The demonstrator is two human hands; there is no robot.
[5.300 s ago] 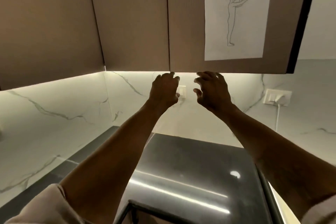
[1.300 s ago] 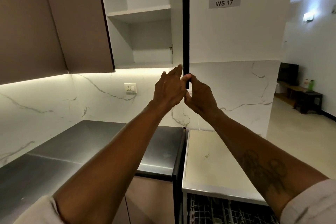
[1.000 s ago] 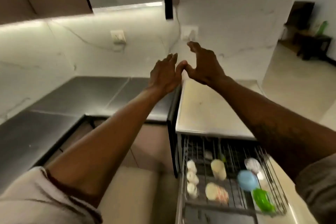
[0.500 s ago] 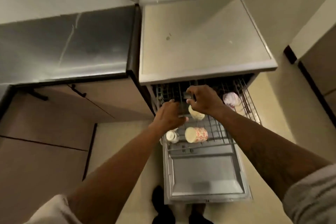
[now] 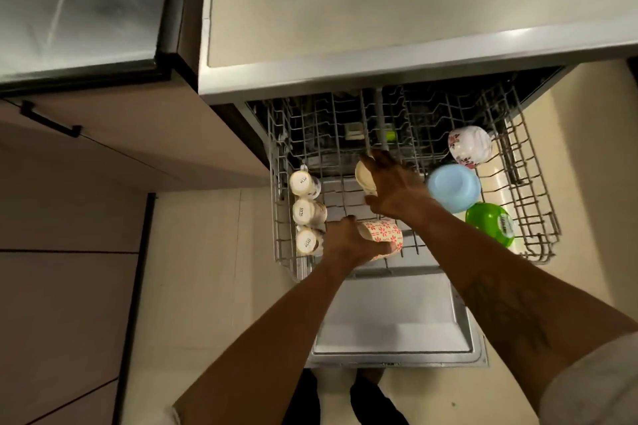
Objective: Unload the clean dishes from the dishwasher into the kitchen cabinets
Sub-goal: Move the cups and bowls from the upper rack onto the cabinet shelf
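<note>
Two brittle cups, held round their bodies: left hand point(image 5: 345, 245) wraps red-flowered mug point(image 5: 384, 235); right hand point(image 5: 397, 190) clasps cream cup point(image 5: 364, 176) at twelve o'clock.

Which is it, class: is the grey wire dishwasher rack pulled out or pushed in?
Pulled out: the grey wire dishwasher rack extends beyond the dishwasher's pale top, above the lowered door.

**Pale sleeves and a tattooed forearm**

The person wears a pale grey top. The right sleeve point(image 5: 593, 386) leaves the forearm bare, and of the left sleeve point(image 5: 175, 416) only an edge shows. The right forearm carries a dark tattoo point(image 5: 507, 314) (its design is too blurred to read). The left hand point(image 5: 345, 241) and the right hand point(image 5: 397, 190) are bare. The shoes point(image 5: 371, 400) are dark.
</note>
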